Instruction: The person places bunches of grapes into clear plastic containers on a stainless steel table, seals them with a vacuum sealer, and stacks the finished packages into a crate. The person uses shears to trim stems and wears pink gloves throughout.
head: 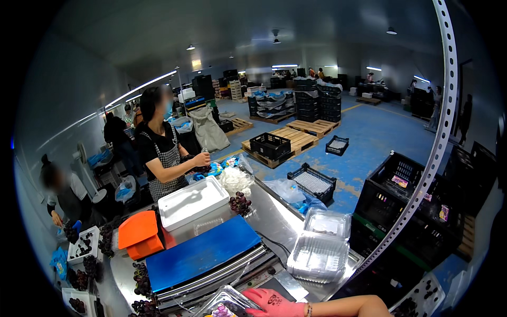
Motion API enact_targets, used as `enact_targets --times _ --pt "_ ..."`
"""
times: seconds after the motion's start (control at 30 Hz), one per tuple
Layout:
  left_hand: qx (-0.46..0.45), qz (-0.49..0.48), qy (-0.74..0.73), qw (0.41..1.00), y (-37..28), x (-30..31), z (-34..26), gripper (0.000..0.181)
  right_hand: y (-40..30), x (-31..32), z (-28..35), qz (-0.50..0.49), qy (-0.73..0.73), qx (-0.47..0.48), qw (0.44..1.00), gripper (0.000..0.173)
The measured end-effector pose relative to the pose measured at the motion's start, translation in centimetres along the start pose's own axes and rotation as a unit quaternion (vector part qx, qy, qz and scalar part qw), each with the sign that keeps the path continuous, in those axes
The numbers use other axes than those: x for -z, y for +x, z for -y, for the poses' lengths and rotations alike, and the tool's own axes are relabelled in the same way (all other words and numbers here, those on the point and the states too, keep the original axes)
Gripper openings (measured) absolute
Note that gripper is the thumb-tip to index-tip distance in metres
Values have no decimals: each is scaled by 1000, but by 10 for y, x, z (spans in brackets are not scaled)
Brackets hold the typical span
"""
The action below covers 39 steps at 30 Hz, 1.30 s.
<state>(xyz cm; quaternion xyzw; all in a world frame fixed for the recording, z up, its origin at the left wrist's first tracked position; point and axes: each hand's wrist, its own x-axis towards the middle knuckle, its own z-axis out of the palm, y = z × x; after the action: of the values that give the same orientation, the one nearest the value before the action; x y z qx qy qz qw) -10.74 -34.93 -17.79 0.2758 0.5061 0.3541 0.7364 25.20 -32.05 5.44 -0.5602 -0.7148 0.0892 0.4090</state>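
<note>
My right hand (pixel 273 303), in a pink glove with a print on its back, grips the edge of a clear plastic clamshell box (pixel 225 303) at the bottom of the view. A label with a grape picture shows on the box, and the frame cuts it off below. My left hand is out of view. Just beyond the box stands a machine with metal rollers (pixel 214 273) and a blue flat top (pixel 204 251). Several nested, open clear clamshells (pixel 317 257) are to the right. Dark grape bunches (pixel 141 279) lie along the machine's left side.
Across the steel table (pixel 277 206) stand a white foam box (pixel 194 202) and an orange holder (pixel 138 235). A co-worker (pixel 162 150) holds grapes behind them. Stacked black crates (pixel 392 190) and a perforated metal post (pixel 445 79) are at right; pallets (pixel 277 142) lie beyond.
</note>
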Motion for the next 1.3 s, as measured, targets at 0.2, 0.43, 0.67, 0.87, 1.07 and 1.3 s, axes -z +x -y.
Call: enact_targets --times 0.2,0.43,0.67,0.87,1.07,1.3 --pt "19 58 -92 994 -48 -61 -62 20 -44 -12 -16 184 286 -276 899 28" --pt "-42 96 163 981 -54 -74 -92 17 -47 -21 -3 72 343 -346 870 28" --pt "64 50 -24 996 -59 -87 -97 9 -61 -64 -28 -7 370 -268 889 25" --pt "71 86 -144 983 -40 -60 -67 6 -60 -60 -24 -25 377 -232 896 22" --pt "21 -18 -15 1000 -71 -114 -107 7 -49 -32 -4 34 450 -361 816 17" --pt "-30 23 -27 999 -62 -96 -88 14 -44 -11 -5 83 484 -306 816 8"
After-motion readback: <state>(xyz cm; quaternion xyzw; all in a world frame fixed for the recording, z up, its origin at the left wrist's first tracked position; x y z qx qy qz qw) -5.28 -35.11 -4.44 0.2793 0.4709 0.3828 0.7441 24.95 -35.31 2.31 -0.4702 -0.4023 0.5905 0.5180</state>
